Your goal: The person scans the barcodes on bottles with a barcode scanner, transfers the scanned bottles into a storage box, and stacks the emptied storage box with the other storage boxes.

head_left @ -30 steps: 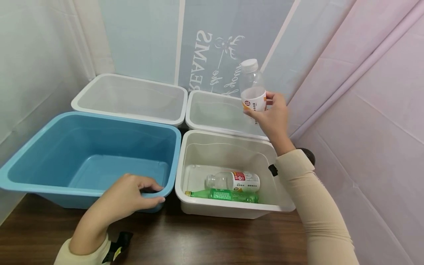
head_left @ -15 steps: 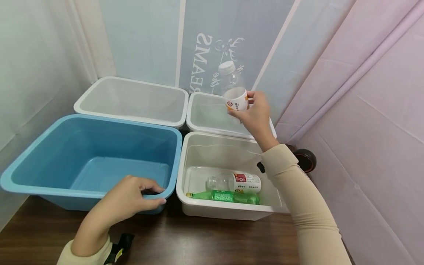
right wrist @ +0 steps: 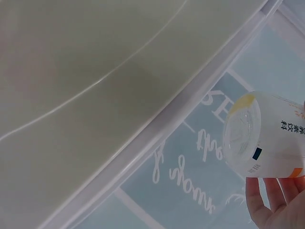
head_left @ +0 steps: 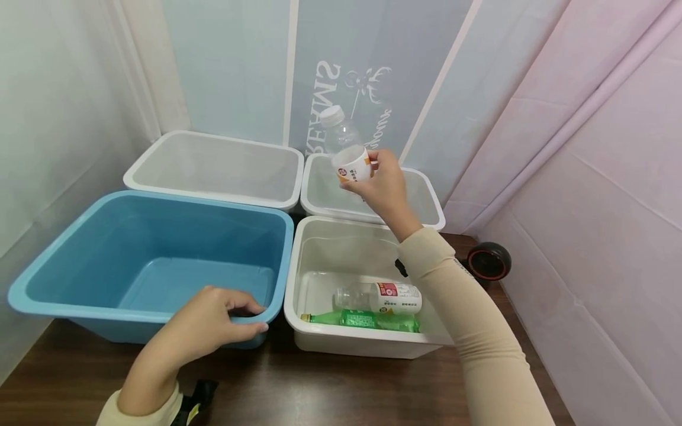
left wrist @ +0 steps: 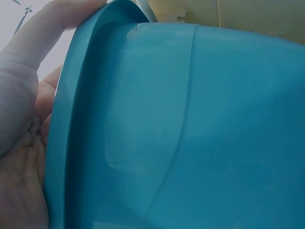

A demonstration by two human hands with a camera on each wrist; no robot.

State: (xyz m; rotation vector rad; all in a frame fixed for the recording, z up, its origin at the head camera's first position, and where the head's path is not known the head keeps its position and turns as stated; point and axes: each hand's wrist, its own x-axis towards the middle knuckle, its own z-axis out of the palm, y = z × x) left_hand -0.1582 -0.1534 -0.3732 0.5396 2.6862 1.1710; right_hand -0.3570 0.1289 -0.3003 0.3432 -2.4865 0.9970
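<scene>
My right hand point(head_left: 386, 186) grips a clear plastic bottle point(head_left: 348, 155) with a white cap and a white and orange label, tilted cap up and to the left above the back right white bin point(head_left: 426, 195). In the right wrist view the bottle's base point(right wrist: 242, 136) faces the camera. My left hand point(head_left: 210, 319) holds the near right corner of the blue basin point(head_left: 69, 309), thumb outside and fingers over the rim. The left wrist view shows the basin's wall point(left wrist: 214, 124) beside that hand point(left wrist: 24, 109). The basin has nothing inside that I can see.
A front white bin point(head_left: 319, 334) holds a clear labelled bottle point(head_left: 396, 297) and a green bottle point(head_left: 367, 320), both lying down. Another white bin point(head_left: 213, 168) stands behind the basin. A black round object point(head_left: 489, 261) sits at the right, by the pink curtain point(head_left: 586, 177).
My right hand has carried the bottle leftward and slightly down, and the bottle leans further left. The left hand keeps its hold on the basin rim.
</scene>
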